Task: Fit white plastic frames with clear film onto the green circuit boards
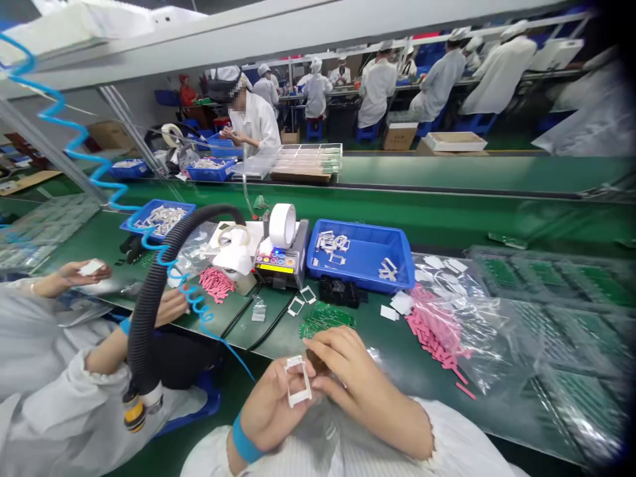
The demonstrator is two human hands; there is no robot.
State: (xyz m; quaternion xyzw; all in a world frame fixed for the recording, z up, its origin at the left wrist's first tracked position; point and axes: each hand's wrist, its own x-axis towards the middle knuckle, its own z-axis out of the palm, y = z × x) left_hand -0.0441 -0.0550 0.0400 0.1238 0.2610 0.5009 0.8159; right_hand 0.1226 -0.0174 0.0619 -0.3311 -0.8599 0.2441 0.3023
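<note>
White frame held — dispenser label blurred.

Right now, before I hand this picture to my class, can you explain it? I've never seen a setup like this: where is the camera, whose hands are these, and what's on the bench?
The camera is worn on a person's head and looks forward and down, so the bare hands at the bottom are the wearer's own. The left hand holds a white rectangular frame, and the right hand has a small dark piece at its fingertips, against the frame. The green bench carries green circuit boards, pink strips, a tape dispenser, and a blue tray of white frames. The hands at far left belong to a co-worker.
</note>
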